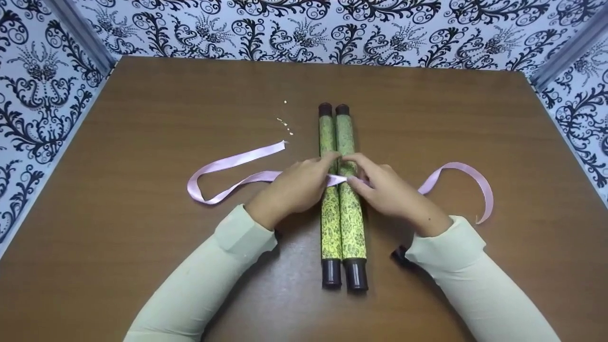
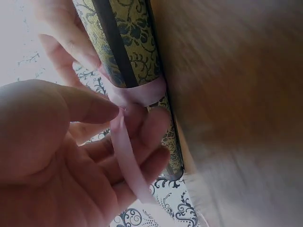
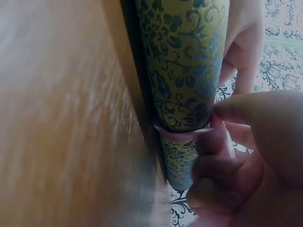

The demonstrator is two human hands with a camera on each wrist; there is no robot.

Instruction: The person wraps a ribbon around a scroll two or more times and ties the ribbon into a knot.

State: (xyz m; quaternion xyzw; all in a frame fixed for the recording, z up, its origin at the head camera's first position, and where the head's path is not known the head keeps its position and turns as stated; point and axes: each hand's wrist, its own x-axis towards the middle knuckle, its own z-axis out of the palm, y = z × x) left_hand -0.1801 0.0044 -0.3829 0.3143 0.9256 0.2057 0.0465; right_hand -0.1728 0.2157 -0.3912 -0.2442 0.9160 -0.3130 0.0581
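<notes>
Two rolled scrolls, the left one (image 1: 331, 223) and the right one (image 1: 353, 223), lie side by side on the table. Both have yellow-green floral covers and dark knobs at their ends. A pink satin ribbon (image 1: 237, 159) passes round their middle, as the left wrist view also shows with the ribbon band (image 2: 139, 93) against the patterned cover. My left hand (image 1: 301, 185) pinches the ribbon between thumb and finger, one tail running down across its fingers. From the other side my right hand (image 1: 387, 187) pinches the ribbon, its fingers (image 3: 218, 168) curled close beside the scroll (image 3: 184, 61).
On the brown wooden table (image 1: 142, 266), one ribbon tail loops out left and the other curls to the right (image 1: 484, 190). Small pale scraps (image 1: 285, 124) lie beyond the left tail. Black-and-white patterned panels (image 1: 304, 33) border the table at the back and sides.
</notes>
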